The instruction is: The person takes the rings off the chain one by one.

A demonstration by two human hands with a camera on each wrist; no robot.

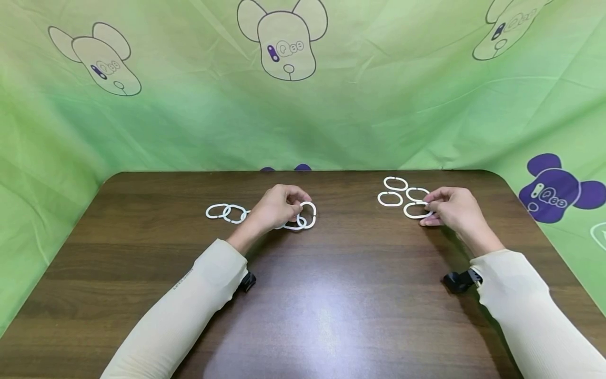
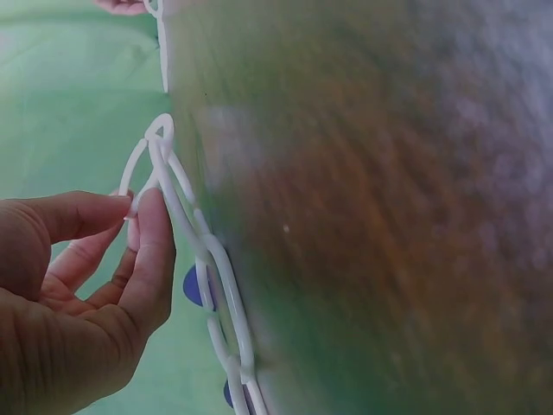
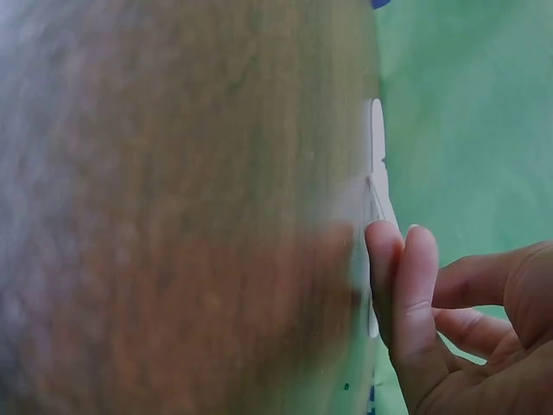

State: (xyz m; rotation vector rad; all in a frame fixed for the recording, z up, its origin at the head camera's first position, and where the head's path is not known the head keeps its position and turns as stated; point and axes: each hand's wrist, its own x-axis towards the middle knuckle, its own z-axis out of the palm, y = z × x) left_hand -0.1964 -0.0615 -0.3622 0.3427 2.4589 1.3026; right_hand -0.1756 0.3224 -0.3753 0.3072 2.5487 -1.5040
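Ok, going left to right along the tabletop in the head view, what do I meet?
White chain's left end, left hand, link at its fingers, two leftmost loose links, nearest loose link, right hand.

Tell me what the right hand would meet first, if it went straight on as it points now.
Probably the frontmost loose white link, immediately ahead of the right hand; I cannot tell whether they touch.
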